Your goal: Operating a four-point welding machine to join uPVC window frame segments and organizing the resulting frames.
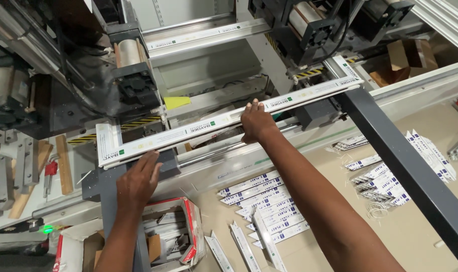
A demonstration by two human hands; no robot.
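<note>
A white plastic window-frame profile [188, 133] with film on it lies across the machine's two dark grey support arms, running from lower left to upper right. My left hand [137, 180] rests flat on its near left edge, by the corner piece. My right hand [255, 122] presses on the middle of the same profile, fingers curled over its far edge. Two machine heads, the left head [133, 75] and the right head [309, 30], stand behind the frame's corners.
A dark grey support arm [410, 161] runs diagonally at the right. On the floor lie several short white profile offcuts [261, 201], with more offcuts [390, 176] at the right. A torn red and white carton [173, 236] of scraps sits below my left arm. Wooden blocks [63, 163] lie at the left.
</note>
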